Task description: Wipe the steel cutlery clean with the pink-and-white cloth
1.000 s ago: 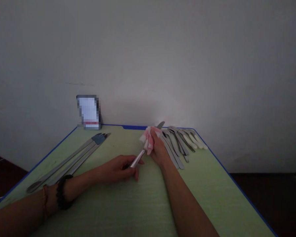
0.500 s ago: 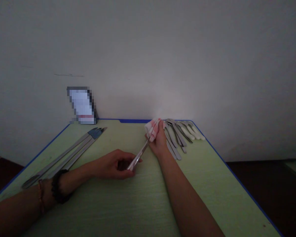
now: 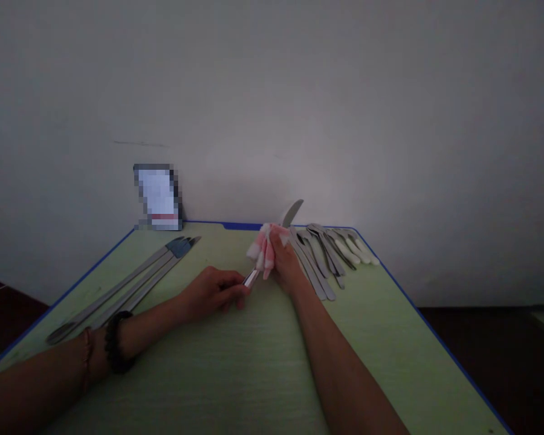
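Note:
My left hand (image 3: 211, 293) rests on the green table (image 3: 254, 374) and pinches the handle end of a metal table knife (image 3: 292, 212). The knife slants up and away, its blade tip sticking out above my right hand (image 3: 284, 269). That hand grips a pink and white cloth (image 3: 263, 250) wrapped around the knife's middle. A dark bead bracelet sits on my left wrist.
Several pieces of metal cutlery (image 3: 329, 257), some with white handles, lie in a row at the far right of the table. Three long knives (image 3: 131, 284) lie side by side at the left. A small card (image 3: 158, 196) leans on the wall behind.
My right hand has slid the cloth down the knife toward my left hand, baring the blade tip. The knife now tilts up more steeply.

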Action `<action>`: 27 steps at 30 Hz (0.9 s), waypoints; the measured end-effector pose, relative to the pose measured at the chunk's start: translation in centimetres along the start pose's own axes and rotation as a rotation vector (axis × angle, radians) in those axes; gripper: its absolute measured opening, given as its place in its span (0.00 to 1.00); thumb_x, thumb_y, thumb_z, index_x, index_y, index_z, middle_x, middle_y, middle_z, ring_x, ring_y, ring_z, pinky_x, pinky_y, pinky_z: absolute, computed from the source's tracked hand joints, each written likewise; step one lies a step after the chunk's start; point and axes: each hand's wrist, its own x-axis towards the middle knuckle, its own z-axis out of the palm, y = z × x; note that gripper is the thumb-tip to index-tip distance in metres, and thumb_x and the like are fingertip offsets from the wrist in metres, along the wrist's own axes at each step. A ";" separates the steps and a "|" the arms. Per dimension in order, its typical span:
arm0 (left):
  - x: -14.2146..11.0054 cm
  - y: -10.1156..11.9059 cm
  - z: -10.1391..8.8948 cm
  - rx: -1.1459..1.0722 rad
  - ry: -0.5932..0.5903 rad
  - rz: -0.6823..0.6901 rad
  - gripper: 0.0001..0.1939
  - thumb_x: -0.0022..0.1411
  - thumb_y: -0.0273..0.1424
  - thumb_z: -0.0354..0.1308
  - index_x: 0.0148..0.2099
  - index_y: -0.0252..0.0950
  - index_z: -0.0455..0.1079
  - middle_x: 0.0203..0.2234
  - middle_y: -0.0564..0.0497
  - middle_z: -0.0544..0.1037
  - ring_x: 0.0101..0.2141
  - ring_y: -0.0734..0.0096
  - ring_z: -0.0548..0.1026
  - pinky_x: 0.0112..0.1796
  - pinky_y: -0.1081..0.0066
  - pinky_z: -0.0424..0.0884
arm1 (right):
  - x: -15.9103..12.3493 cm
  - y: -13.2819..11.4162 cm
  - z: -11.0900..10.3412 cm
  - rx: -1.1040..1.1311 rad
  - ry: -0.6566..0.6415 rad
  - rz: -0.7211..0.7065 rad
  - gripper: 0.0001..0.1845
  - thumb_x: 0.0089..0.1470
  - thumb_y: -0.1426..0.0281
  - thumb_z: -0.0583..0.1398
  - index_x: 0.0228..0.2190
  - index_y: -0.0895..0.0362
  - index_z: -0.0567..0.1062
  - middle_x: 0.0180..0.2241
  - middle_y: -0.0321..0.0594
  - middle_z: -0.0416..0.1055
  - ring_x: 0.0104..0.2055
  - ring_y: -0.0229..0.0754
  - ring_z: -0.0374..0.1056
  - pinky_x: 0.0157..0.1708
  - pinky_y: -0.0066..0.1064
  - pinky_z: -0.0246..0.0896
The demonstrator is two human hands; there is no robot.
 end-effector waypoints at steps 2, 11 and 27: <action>0.0 0.1 -0.1 0.035 0.034 -0.003 0.19 0.61 0.41 0.52 0.25 0.33 0.70 0.10 0.59 0.63 0.13 0.80 0.61 0.19 0.81 0.57 | 0.0 0.3 0.0 -0.065 -0.082 0.047 0.29 0.45 0.45 0.57 0.20 0.60 0.73 0.16 0.36 0.69 0.19 0.35 0.62 0.19 0.25 0.55; 0.4 -0.2 -0.2 0.045 0.134 -0.049 0.19 0.58 0.43 0.53 0.23 0.34 0.69 0.10 0.57 0.67 0.13 0.79 0.63 0.18 0.80 0.58 | -1.1 0.8 3.1 -0.032 0.082 0.077 0.31 0.43 0.41 0.55 0.17 0.58 0.68 0.14 0.35 0.65 0.17 0.34 0.58 0.17 0.26 0.53; 0.4 0.0 -0.2 0.122 0.132 0.076 0.20 0.63 0.40 0.49 0.23 0.34 0.65 0.13 0.57 0.66 0.16 0.80 0.63 0.20 0.79 0.57 | -2.0 0.1 4.3 -0.153 0.153 0.016 0.27 0.48 0.45 0.53 0.16 0.55 0.63 0.16 0.33 0.61 0.19 0.35 0.56 0.19 0.27 0.51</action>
